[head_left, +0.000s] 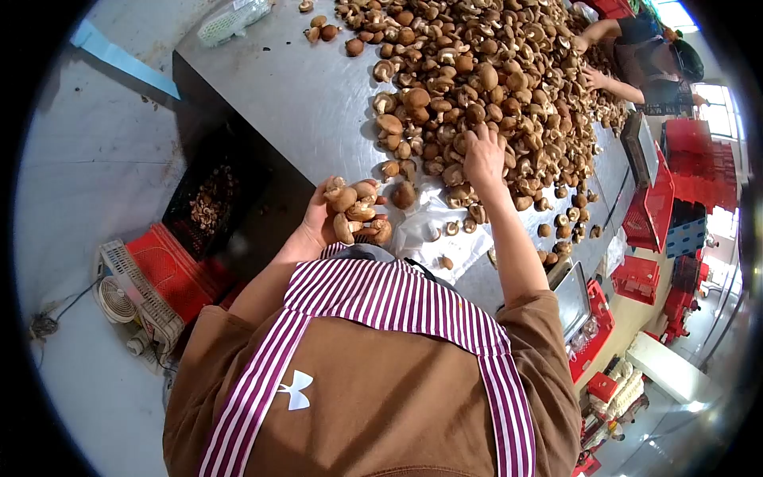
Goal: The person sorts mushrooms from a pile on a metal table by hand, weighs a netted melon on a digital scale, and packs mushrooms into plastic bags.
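My left hand is wrapped round a cluster of several brown mushrooms, held at the table's near edge. My right hand reaches into the large mushroom pile, its fingertips among the caps; whether it grips one is hidden. The pile covers much of the metal table. Between my two hands lies a clear plastic bag, with a few small mushrooms on and beside it.
A co-worker's hands touch the pile's far right side. Below the table on the left are a black crate with mushroom pieces, a red crate and a fan. Red crates stand on the right.
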Available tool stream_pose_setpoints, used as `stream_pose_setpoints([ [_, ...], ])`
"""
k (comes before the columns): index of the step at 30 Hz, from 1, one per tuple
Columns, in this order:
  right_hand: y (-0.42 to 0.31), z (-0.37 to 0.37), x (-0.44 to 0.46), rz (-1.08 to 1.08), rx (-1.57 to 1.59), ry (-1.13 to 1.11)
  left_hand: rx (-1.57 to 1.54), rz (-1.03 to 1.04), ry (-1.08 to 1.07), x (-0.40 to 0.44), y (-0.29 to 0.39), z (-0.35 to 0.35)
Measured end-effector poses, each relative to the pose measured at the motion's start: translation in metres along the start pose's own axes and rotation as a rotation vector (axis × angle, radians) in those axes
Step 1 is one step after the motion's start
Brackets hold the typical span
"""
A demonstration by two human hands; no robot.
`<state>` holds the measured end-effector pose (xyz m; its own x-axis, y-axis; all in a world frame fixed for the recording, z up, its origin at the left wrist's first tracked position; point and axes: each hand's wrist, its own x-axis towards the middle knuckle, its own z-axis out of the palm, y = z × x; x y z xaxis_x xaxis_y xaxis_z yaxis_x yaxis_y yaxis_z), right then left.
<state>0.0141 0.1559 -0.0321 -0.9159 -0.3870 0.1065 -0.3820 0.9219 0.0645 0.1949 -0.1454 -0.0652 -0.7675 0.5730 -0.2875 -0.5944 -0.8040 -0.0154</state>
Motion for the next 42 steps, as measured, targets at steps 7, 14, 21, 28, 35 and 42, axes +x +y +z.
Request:
stream_pose_setpoints([
  [7, 0.000, -0.026, -0.001, 0.383, 1.064, 0.037, -0.037, 0.050, 0.006, -0.009, 0.004, -0.008],
  [14, -0.019, -0.019, -0.027, 0.653, 2.105, -0.189, -0.039, 0.029, 0.022, 0.002, 0.004, -0.009],
  [21, -0.045, -0.027, -0.043, 0.673, 1.920, -0.258, -0.082, 0.027, 0.054, 0.006, -0.001, 0.002],
  [28, -0.112, 0.007, -0.053, 0.522, 1.966, -0.722, -0.175, 0.309, 0.079, -0.058, 0.008, -0.045],
  [35, -0.194, 0.006, -0.038, 0.292, 1.690, -1.049, -0.341, 0.536, 0.383, -0.161, -0.005, -0.075],
  [42, -0.268, 0.010, -0.050, 0.029, 1.379, -1.279, -0.170, 0.604, 1.033, -0.301, -0.075, -0.148],
])
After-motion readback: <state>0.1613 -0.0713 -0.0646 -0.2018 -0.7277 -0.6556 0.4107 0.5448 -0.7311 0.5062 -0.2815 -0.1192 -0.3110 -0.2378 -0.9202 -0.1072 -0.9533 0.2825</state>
